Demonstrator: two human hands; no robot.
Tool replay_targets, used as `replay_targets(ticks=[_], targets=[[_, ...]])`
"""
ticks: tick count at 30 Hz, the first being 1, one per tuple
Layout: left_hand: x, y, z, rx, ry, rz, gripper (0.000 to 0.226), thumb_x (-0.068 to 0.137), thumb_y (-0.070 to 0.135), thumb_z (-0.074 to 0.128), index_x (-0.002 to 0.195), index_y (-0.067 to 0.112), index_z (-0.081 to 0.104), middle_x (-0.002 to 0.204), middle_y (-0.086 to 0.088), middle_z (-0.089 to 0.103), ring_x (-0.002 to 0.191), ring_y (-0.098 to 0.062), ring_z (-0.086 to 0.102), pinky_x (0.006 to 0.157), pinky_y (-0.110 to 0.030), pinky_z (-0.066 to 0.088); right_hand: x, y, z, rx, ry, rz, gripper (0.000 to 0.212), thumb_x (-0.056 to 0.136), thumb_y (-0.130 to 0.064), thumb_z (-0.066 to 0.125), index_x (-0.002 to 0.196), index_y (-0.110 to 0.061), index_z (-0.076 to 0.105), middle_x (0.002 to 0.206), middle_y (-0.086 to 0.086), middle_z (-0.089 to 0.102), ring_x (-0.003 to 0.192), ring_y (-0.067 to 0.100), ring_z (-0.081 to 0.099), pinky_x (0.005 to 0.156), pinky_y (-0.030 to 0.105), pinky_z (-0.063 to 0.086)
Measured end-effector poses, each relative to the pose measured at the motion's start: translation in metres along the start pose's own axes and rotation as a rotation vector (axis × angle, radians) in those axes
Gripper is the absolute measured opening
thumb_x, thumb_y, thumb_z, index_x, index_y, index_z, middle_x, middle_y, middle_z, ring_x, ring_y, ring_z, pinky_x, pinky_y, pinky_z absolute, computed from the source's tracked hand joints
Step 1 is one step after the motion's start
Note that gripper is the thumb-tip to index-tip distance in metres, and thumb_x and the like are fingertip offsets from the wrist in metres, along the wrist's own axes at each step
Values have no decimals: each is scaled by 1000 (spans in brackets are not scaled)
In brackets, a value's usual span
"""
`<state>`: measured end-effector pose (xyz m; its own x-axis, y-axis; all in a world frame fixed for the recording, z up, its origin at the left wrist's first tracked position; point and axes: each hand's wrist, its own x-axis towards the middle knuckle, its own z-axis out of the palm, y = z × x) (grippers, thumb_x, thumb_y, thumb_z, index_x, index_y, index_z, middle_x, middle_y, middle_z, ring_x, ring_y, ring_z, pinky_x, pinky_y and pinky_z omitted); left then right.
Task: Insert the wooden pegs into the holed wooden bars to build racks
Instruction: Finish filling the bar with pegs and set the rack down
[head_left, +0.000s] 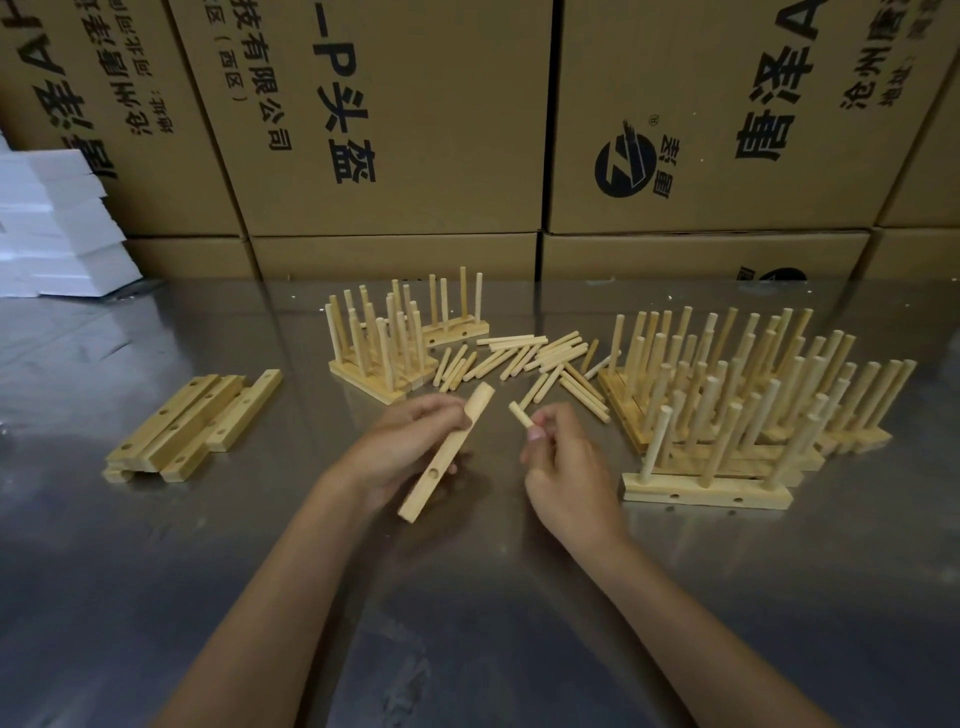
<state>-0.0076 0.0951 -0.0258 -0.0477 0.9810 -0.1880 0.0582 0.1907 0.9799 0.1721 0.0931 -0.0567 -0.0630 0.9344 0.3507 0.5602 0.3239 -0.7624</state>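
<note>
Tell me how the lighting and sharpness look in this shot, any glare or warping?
Head view: dim, warm light; the metal table shows soft, patchy glare and blurred reflections of the cardboard boxes. Wide-angle warping tilts the boxes outward towards the frame edges. The wooden bar in the left hand and the peg in the right hand are reasonably sharp; the forearms at the bottom look softer.

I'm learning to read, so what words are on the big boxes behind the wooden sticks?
"技有限公司": sideways on the middle cardboard box
"(西区)": same box
"-P头盔": same box, big letters
"彭星" and "®": beside the round logo on the right cardboard box
Small print on the left cardboard box and the right one: too blurred or cut off to read.
</note>
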Motion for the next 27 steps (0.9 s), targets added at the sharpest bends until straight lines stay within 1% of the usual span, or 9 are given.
replay_targets(ticks=[3,6,13,18,21,23,24,26,27], targets=[[0,-2,12,-119,-33,94,25,94,18,66,117,28,62,101,-14,76,73,-28,72,50,-29,55,-1,-5,-2,20,45,-79,9,101,-22,47,109,-24,48,84,-10,62,74,18,60,59,33,42],[-4,-7,23,-139,-2,141,45,82,16,79,122,26,61,101,-14,75,65,-26,70,49,-30,56,1,-3,-8,-1,93,-133,14,99,-20,51,112,-25,52,88,-9,66,78,18,63,61,36,48],[-19,-11,40,-86,152,230,49,85,15,78,122,45,65,100,21,74,53,-11,55,46,-24,47,6,3,-13,-35,157,-260,17,92,-15,61,105,-25,66,95,-13,69,74,5,60,59,23,42],[-17,-14,42,91,219,372,48,88,6,72,129,31,65,103,6,73,52,0,48,44,-18,42,5,-1,-15,-78,191,-337,17,90,-16,62,103,-26,66,95,-16,64,74,1,55,60,20,41],[-18,-15,44,103,203,405,50,89,2,70,129,33,63,117,2,72,59,7,58,49,-11,44,6,0,-15,-95,179,-329,16,90,-16,62,102,-25,66,95,-15,64,76,5,58,61,26,47],[-17,-16,42,75,208,418,51,89,2,70,129,33,63,124,-1,70,81,2,68,57,-27,55,5,2,-14,-91,146,-330,16,90,-15,62,101,-24,67,93,-14,64,77,6,58,62,27,48],[-16,-16,41,67,208,417,52,89,1,70,131,31,64,127,-3,69,97,-7,68,72,-40,56,5,3,-13,-79,127,-325,16,90,-14,62,101,-24,67,92,-13,64,77,7,57,62,29,49],[-15,-17,37,86,189,416,52,88,2,71,130,33,65,126,-4,69,107,-17,64,85,-46,53,4,5,-10,-63,122,-324,16,90,-13,61,101,-24,66,91,-14,63,78,7,57,62,30,49],[-14,-17,36,94,180,418,52,88,2,71,127,36,65,123,0,70,104,-2,31,76,-39,56,4,6,-9,-58,138,-326,16,90,-12,61,101,-24,66,90,-14,63,78,7,56,61,28,47]])
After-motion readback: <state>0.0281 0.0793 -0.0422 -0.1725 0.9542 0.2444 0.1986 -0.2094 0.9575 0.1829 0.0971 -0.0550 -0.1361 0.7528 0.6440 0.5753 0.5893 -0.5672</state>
